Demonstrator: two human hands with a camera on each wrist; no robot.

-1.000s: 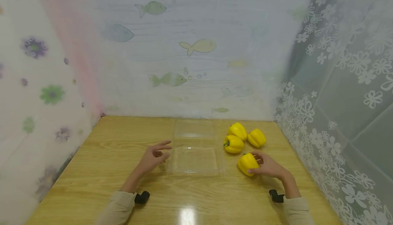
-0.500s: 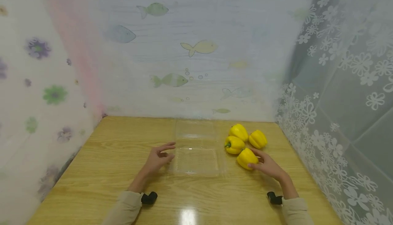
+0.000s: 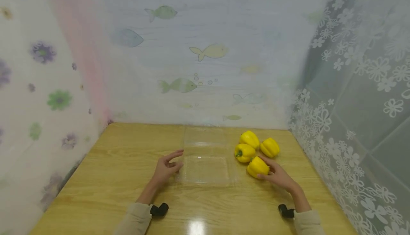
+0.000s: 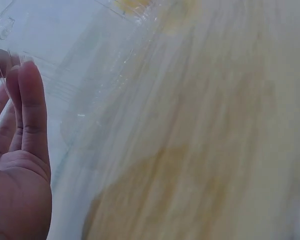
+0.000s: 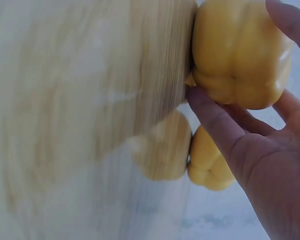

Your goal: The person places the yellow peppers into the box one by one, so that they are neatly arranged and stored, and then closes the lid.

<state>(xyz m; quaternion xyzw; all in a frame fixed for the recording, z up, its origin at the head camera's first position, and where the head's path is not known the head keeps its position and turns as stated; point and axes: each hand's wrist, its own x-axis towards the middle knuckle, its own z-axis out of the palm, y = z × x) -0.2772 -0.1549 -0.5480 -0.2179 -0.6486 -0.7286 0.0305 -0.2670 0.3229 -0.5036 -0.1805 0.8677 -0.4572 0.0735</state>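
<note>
My right hand (image 3: 282, 176) grips a yellow bell pepper (image 3: 257, 167) at the right of the table, thumb on its near side and fingers on its far side. In the right wrist view this bell pepper (image 5: 240, 50) is large, its base end close to the palm. My left hand (image 3: 164, 169) is at the left edge of a clear plastic clamshell container (image 3: 206, 171), thumb and index finger apart. The left wrist view has the left fingertips (image 4: 31, 72) right at the container's thin rim. The container lies with its lid (image 3: 205, 135) folded back, away from me.
Three more yellow bell peppers stand just behind the gripped one: one with its stem towards me (image 3: 245, 153), a back one (image 3: 250, 139) and a right-hand one (image 3: 270, 147). The wooden table (image 3: 121, 149) meets a fish-print curtain (image 3: 205, 64) at its back edge.
My right hand has moved the bell pepper a little away from me, closer to the others. My left hand has come rightward to the container's edge.
</note>
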